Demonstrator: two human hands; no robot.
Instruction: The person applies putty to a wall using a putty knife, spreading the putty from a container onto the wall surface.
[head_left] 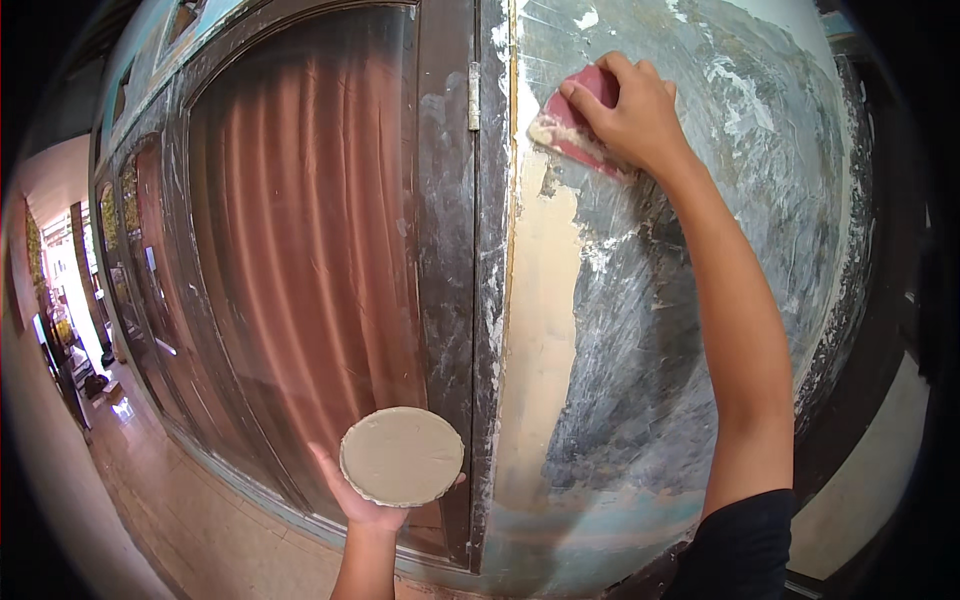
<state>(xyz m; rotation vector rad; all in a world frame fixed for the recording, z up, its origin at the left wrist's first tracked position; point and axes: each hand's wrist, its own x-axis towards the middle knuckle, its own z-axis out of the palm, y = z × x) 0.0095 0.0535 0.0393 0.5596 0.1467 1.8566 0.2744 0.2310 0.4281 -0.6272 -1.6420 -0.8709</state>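
Note:
My right hand [642,112], raised at the upper right, grips a pink putty scraper [592,92] between thumb and fingers. Cream paste coats the scraper's lower edge, which lies at the wall [660,330]. Below it, a smooth strip of beige putty [540,270] runs down the wall beside the door frame. Low in the middle, my left hand [368,510] supports a round holder [402,456] from beneath, its thumb out to the left side. Beige putty covers the holder's top face; its underside and most of my left fingers are hidden.
Left of the wall stands a dark wooden door frame [447,250] with a metal hinge [474,97] and glass over a reddish curtain [310,230]. More windows and a tiled walkway [170,470] stretch away at far left. A dark frame borders the wall's right side.

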